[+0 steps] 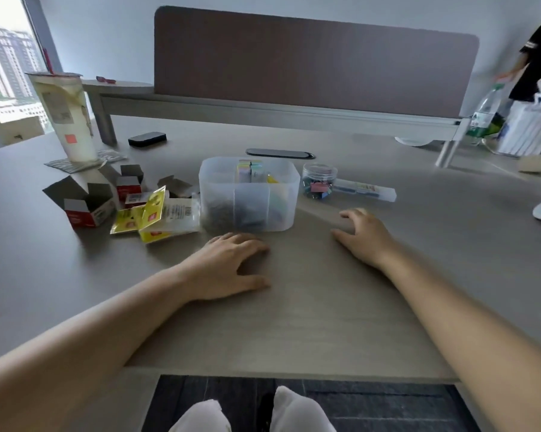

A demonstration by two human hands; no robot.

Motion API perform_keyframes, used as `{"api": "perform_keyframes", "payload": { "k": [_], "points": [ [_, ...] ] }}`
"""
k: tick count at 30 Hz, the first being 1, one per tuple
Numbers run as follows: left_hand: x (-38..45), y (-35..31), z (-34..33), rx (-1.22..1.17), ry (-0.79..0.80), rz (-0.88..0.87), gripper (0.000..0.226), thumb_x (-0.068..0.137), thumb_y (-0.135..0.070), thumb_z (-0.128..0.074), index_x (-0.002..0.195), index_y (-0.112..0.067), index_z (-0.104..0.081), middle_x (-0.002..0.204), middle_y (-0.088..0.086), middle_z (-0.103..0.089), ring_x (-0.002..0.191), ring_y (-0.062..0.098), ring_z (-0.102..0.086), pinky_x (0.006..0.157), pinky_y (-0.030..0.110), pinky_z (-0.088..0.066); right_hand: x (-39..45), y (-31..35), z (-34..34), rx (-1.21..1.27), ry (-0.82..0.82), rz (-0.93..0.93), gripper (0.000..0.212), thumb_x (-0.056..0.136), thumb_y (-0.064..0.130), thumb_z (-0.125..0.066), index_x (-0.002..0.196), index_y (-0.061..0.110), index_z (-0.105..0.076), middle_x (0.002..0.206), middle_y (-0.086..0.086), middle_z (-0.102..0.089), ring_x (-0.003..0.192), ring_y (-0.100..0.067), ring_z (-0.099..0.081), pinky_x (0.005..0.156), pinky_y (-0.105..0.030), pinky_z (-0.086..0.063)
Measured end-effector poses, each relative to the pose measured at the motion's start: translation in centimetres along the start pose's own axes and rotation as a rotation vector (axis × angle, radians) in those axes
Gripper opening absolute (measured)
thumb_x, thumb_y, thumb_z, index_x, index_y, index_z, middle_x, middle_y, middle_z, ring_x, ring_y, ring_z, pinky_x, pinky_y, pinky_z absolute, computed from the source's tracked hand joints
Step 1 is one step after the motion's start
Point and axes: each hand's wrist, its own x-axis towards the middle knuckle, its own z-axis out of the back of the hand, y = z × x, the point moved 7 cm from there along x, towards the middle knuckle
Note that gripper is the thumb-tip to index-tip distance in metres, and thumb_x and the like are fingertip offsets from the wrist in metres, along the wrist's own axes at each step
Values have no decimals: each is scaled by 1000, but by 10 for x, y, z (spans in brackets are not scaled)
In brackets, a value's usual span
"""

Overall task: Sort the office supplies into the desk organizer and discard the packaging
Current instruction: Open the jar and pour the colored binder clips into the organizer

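A translucent plastic desk organizer stands mid-table with divided compartments; pastel sticky-note blocks show at its back and dark small items fill the front left section. To its left lie opened red-and-grey cardboard boxes and yellow plastic packaging. On its right stand a clear jar of coloured binder clips and a long clear case. My left hand rests flat on the table just in front of the organizer, holding nothing. Also flat and empty, my right hand lies to the organizer's right front.
A tall drink cup stands at the back left on foil wrappers. A black case and a dark cable slot lie behind the organizer, before a brown divider panel. A water bottle, a white bag and another person are far right.
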Motion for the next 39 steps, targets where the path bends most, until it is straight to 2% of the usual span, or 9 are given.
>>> {"api": "perform_keyframes", "payload": {
  "k": [5, 9, 12, 17, 22, 28, 32, 35, 39],
  "points": [
    [14, 13, -7, 27, 60, 2, 91, 59, -80, -32, 138, -36, -22, 150, -8, -19, 138, 11, -12, 113, 26, -9, 42, -1, -4, 57, -88, 1, 62, 84, 24, -56, 137, 10, -27, 147, -13, -25, 136, -27, -22, 109, -36, -23],
    [16, 17, -7, 33, 9, -36, 101, 45, -81, -17, 136, -38, -21, 147, -13, -19, 136, 6, -10, 110, 22, -7, 74, 10, -6, 59, -158, 38, 72, 84, 25, -55, 142, 19, -13, 154, -9, -3, 141, -28, -5, 113, -40, -14],
    [16, 17, -6, 28, -9, -44, 101, 45, -81, -16, 136, -38, -21, 146, -15, -19, 135, 4, -10, 109, 20, -7, 88, 9, -9, 28, -157, 10, 70, 84, 27, -56, 142, 22, -17, 154, -10, 2, 141, -30, -2, 112, -43, -16],
    [16, 17, -6, 13, -22, -45, 100, 45, -81, -17, 136, -38, -23, 146, -14, -21, 135, 5, -11, 108, 20, -8, 84, 9, -4, 200, -263, 16, 57, 74, 25, -68, 120, 8, -39, 133, -18, -35, 120, -30, -41, 94, -33, -35],
    [15, 15, -6, -8, -16, -40, 101, 45, -80, -18, 136, -37, -24, 146, -13, -23, 135, 6, -13, 108, 21, -9, 65, 5, 9, 302, -335, -1, 51, 71, 21, -72, 108, 2, -43, 121, -18, -44, 100, -21, -43, 64, -17, -22],
    [12, 10, -3, -74, -7, -9, 92, 55, -77, -42, 134, -31, -31, 145, -7, -30, 135, 12, -21, 109, 24, -15, 25, 0, 19, 522, -285, -24, 67, 64, 10, -78, 118, 4, -37, 119, -12, -48, 105, -23, -49, 88, -26, -39],
    [15, 7, 6, -220, -98, 16, 70, 74, -46, -63, 134, -23, -34, 141, 0, -38, 130, 16, -31, 102, 23, -24, -9, 15, 26, 759, -211, 16, 61, 69, 7, -74, 116, 12, -36, 111, -5, -42, 101, -20, -52, 94, -39, -47],
    [18, 1, 13, -506, -185, 36, 77, 68, -41, -72, 132, -19, -36, 135, 1, -45, 125, 11, -39, 101, 20, -28, -25, 31, 20, 867, -107, 35, 67, 61, 19, -75, 112, 23, -34, 113, -5, -41, 108, -23, -52, 95, -43, -48],
    [26, -10, 11, -738, -189, 31, 100, 45, -56, -76, 130, -20, -36, 127, 1, -51, 119, 13, -47, 103, 32, -38, -35, 55, 5, 879, 17, 49, 76, 62, 21, -76, 125, 21, -33, 98, 12, -39, 97, -11, -51, 93, -41, -49]
  ]
}}
